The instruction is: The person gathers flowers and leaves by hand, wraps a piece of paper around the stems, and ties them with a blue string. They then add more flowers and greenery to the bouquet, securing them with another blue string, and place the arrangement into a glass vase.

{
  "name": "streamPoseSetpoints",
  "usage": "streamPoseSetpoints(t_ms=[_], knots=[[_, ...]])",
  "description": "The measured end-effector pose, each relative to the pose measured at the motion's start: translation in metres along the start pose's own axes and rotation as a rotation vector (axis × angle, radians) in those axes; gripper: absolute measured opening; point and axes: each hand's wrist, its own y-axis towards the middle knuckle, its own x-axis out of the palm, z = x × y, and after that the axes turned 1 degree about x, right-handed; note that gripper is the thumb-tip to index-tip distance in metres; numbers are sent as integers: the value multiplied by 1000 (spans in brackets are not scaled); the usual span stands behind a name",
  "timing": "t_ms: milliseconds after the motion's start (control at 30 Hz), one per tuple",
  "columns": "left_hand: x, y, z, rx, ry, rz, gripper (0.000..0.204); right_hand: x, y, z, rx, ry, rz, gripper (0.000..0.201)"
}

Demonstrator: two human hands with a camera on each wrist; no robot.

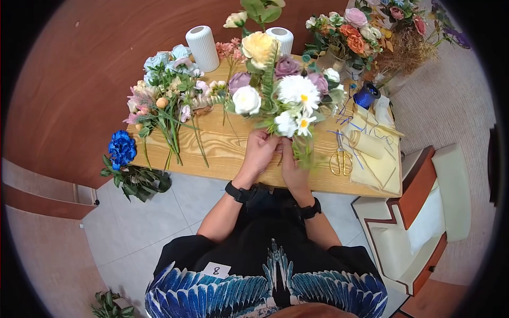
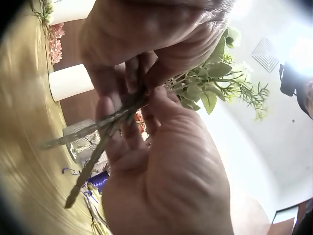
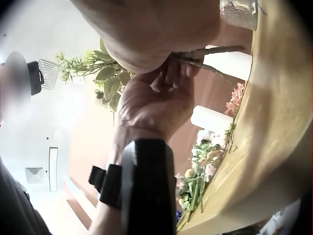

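A bouquet with a yellow rose [image 1: 259,49], mauve roses, a white rose [image 1: 247,100] and white daisies [image 1: 298,94] is held upright above the table's near side. Just below the blooms, the left hand [image 1: 261,152] and the right hand [image 1: 295,170] meet around its stems. In the left wrist view, the fingers of the left hand [image 2: 156,44] and right hand [image 2: 168,171] pinch the crossing stems [image 2: 93,156], whose ends stick out below. The right wrist view shows the left hand [image 3: 156,105] curled at the stems [image 3: 210,68], with the right hand [image 3: 161,29] over them.
Loose flowers [image 1: 175,95] lie on the table's left, blue blooms [image 1: 122,148] at its corner. White vases [image 1: 202,49] stand behind. To the right are gold scissors [image 1: 340,161], a blue ribbon spool [image 1: 366,96], wrapping paper [image 1: 382,169] and a paper roll [image 1: 367,144]. More arrangements [image 1: 354,40] stand at the back right.
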Motion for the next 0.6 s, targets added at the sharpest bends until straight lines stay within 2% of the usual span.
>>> streamPoseSetpoints(t_ms=[33, 67, 100, 167, 233, 267, 367, 467, 533, 567, 600], knots=[[5, -3, 5, 30, -72, 41, 15, 1, -5, 11, 80, 67, -36, 20], [11, -5, 11, 61, -146, 83, 14, -3, -2, 5, 80, 64, -36, 20], [14, -6, 16, 36, -305, 52, 14, -8, 5, -7, 70, 41, -83, 21], [3, 0, 5, 21, -250, 3, 14, -13, 11, -15, 51, 19, -129, 22], [-10, 5, -6, -21, -130, -94, 13, -14, 11, -18, 172, 128, -126, 20], [-10, 5, -5, -21, -130, -93, 13, -11, 10, -15, 172, 129, -127, 20], [-8, 4, 0, 49, -56, -133, 14, -5, 4, -2, 151, 262, -36, 16], [0, -6, 11, 10, -119, -125, 15, -11, -1, -5, 204, 210, -50, 15], [8, -11, 21, 37, -84, 19, 14, -18, 5, -17, 137, 99, -119, 19], [10, -12, 25, 77, -75, 36, 13, -12, 2, -14, 278, 385, -67, 21], [7, -11, 22, 78, -76, 37, 13, -12, 1, -10, 277, 385, -68, 21]])
